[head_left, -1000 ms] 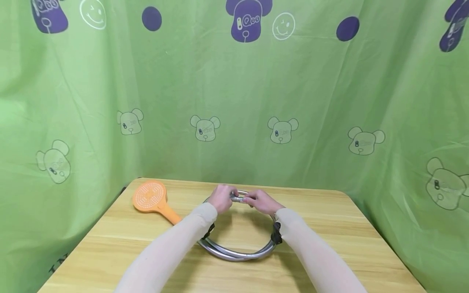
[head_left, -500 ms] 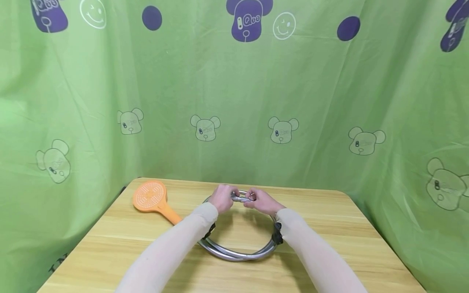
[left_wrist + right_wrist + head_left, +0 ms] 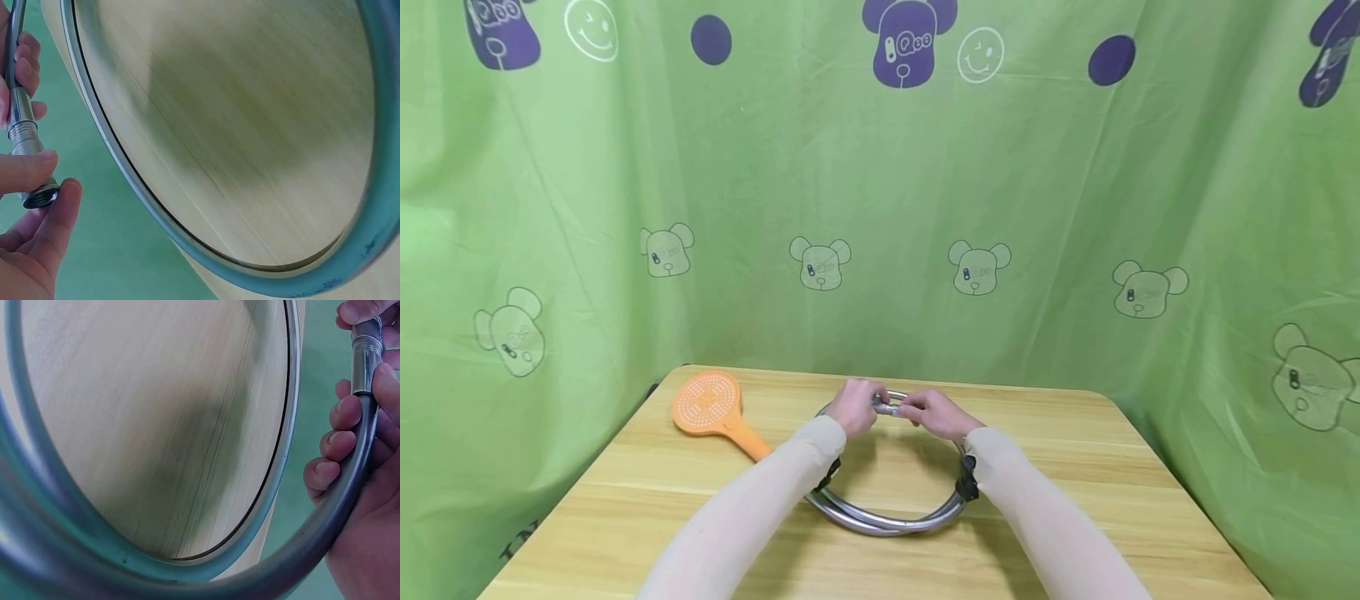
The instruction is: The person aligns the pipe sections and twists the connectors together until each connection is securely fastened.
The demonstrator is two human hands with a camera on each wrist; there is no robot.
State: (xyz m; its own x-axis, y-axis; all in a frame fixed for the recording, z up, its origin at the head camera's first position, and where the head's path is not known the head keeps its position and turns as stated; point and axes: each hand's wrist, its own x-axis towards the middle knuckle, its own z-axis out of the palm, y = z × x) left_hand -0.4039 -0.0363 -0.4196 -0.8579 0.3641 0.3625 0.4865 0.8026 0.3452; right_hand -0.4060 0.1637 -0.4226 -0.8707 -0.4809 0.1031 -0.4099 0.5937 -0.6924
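Observation:
A silver shower hose [image 3: 880,527] lies coiled in a ring on the wooden table. Above the far side of the ring, my left hand [image 3: 853,406] pinches the metal connector [image 3: 26,145] at the hose's end between thumb and fingers. The connector's hollow, threaded mouth [image 3: 41,197] faces out beside my left fingertips. My right hand [image 3: 942,413] grips the hose just behind its smooth metal sleeve [image 3: 362,374], fingers curled round it. An orange shower head [image 3: 706,403] lies on the left, face up, its handle end hidden behind my left forearm.
The pale wooden table [image 3: 1075,483] has rounded far corners. A green patterned curtain [image 3: 880,183] hangs close behind it and along both sides. Black straps with cameras [image 3: 967,477] sit at both wrists, above the hose ring.
My right fingers loosened and shifted slightly half a second ago, and now hold close to the connector again. My left hand, the coil and the shower head have stayed in place.

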